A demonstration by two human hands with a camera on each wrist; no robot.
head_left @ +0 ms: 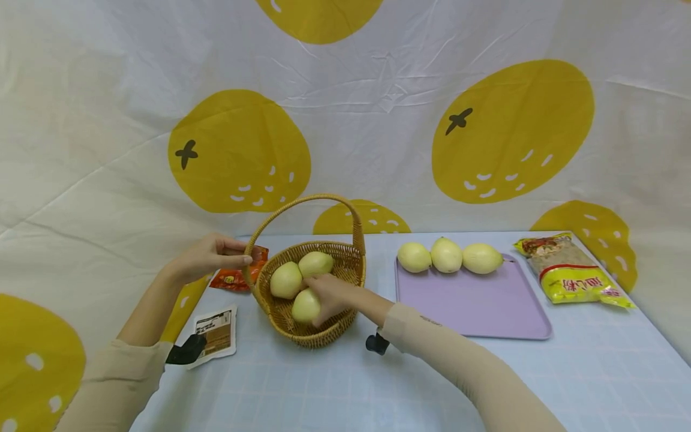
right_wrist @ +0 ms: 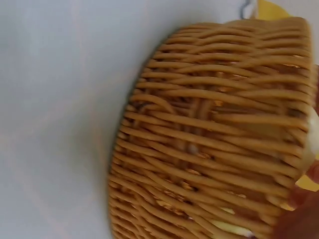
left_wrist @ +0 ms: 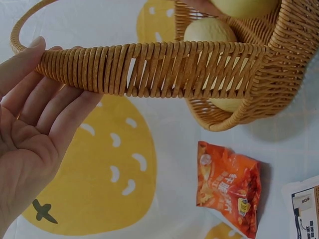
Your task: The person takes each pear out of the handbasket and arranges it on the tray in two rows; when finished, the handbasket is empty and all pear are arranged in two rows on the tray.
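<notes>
- The near pale-green fruit sits in the wicker basket, low against its near side; the right hand reaches over the rim onto it, the fingers at its far side and the thumb at its near side, pinching it between them.
- It looks firm, smooth and moderately heavy, round enough to slip from a fingertip hold and liable to bruise if dropped; best taken round its widest part (the palm helping from above).
- Two fruits of the same kind lie just beside it, farther back.
- The basket's handle seems stiff and light; the left hand grips it at one side, thumb on one face and the fingers close together behind.
- The left wrist view shows that grip and the front of the red packet, which the handle partly covers in the head view.
- The right wrist view gives mostly outer weave (the hand is a blur at the edge, so its fingers cannot be told there).
- Only the head view shows the purple tray with three yellowish fruits along its far edge, and the yellow bag beyond.
</notes>
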